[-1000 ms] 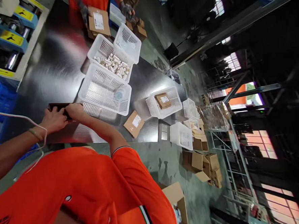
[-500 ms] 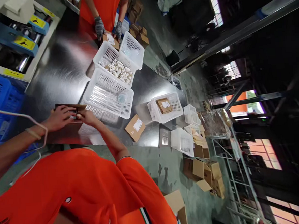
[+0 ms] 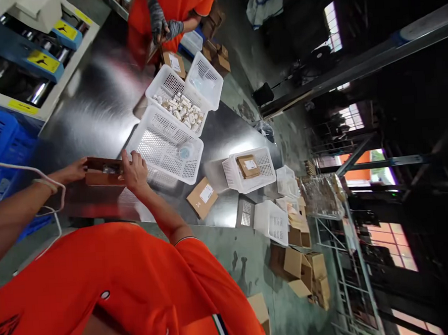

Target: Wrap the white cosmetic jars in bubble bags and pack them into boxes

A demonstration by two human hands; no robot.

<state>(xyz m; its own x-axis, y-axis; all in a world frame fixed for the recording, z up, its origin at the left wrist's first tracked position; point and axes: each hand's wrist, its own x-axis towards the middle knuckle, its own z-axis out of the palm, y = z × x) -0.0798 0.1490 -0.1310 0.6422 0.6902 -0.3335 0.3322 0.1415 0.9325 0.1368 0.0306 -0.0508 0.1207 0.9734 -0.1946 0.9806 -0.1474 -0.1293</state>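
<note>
Bare hands part around an open brown carton (image 3: 105,179) near the left end of the near edge of the steel tabletop (image 3: 94,102), as I watch from my remote station. The left hand (image 3: 73,172) has its fingers bent onto the carton's left end and appears to pinch it; the right hand (image 3: 135,173), fingers loosely spread, is at the right end, though I cannot tell whether it grips the wall. Half a second ago both hands were crowded over the opening; now they are apart, leaving a small clear item (image 3: 111,169) showing inside, too small for me to identify. I judge that handling has passed from the contents to the carton itself. Farther right along the near edge lies a flat labelled parcel (image 3: 202,198). Beyond the carton, a white basket (image 3: 158,151) holds a round, pale-blue item (image 3: 186,150); a second basket behind it is heaped with small white-and-tan pieces (image 3: 182,111). Toward the tabletop's right edge, another basket (image 3: 230,177) carries brown packets (image 3: 248,166). At the far edge, a co-worker in orange (image 3: 194,0) now has gloved hands (image 3: 158,20) raised off a labelled box (image 3: 173,64).
</note>
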